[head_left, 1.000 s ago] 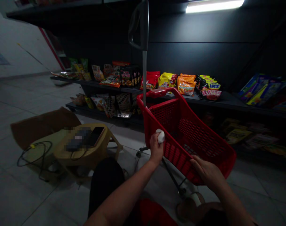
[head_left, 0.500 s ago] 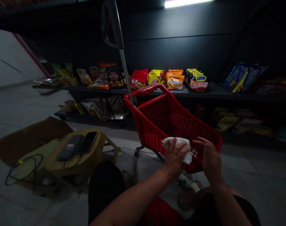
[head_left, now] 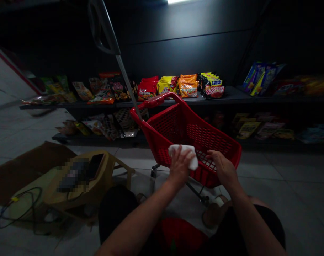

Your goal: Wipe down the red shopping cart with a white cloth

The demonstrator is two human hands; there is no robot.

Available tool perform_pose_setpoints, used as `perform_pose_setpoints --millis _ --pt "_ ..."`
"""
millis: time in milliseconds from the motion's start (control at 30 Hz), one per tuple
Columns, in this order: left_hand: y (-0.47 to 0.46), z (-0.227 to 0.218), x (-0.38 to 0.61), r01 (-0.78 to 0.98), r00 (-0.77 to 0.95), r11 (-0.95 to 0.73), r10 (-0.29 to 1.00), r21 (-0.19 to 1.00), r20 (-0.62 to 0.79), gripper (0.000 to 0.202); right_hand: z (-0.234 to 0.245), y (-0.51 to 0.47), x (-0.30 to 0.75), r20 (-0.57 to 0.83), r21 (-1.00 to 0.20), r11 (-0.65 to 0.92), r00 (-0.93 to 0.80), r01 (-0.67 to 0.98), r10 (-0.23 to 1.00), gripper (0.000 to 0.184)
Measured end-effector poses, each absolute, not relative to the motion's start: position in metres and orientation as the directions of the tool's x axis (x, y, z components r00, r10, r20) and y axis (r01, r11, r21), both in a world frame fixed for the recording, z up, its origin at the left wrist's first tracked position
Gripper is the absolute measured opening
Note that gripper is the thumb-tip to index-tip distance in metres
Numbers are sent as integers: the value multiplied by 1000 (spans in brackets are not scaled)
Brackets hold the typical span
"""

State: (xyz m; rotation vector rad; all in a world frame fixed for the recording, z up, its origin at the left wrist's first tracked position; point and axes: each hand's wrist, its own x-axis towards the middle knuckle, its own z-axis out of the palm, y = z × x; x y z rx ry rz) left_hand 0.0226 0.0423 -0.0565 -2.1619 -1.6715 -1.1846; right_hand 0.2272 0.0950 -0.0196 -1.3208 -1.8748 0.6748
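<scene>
A red plastic shopping cart with perforated basket walls stands in front of me. My left hand holds a folded white cloth, its fingers spread across it, against the basket's near side. My right hand is at the near rim towards the basket's right end. Its fingers stretch out to the left over the basket, with nothing in them. Whether it touches the rim is hard to tell.
A long grey pull handle rises from the cart's left end. Behind it, a dark shelf carries snack packets. On the left, a yellowish stool bears a phone, beside a cable and cardboard.
The view has shifted, so the cart and shelf sit further left. My left hand with the cloth has moved left along the basket's near side. My right hand's fingers are less raised.
</scene>
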Motion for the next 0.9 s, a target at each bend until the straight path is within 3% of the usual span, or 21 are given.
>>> perform_pose_setpoints --millis 133,300,367,467,567,633,767,900 --pt "18 -75 84 819 204 -482 751 311 628 42 -17 93 229 258 -692 363 -256 624 932 48" --pt "22 -74 38 776 422 -617 665 134 617 44 -15 98 237 216 -721 305 -216 623 952 50" --pt "27 -75 -3 826 333 -538 707 169 623 47 -16 100 238 213 -733 303 -218 609 952 50" --pt "33 -77 -63 878 31 -322 777 354 629 49 -18 101 238 209 -740 315 -242 595 948 49" --pt "41 -74 -92 805 -282 -205 692 556 664 50 -19 100 236 185 -732 303 -251 610 950 48" --pt "46 -72 -87 766 -333 -218 671 605 662 51 -19 99 233 173 -715 300 -256 631 951 48" --pt "42 -79 -26 754 -279 -220 747 620 604 50 -17 98 230 180 -688 323 -279 649 943 49" --pt "24 -91 41 810 37 -414 744 416 667 48 -17 101 233 171 -690 313 -273 653 947 48"
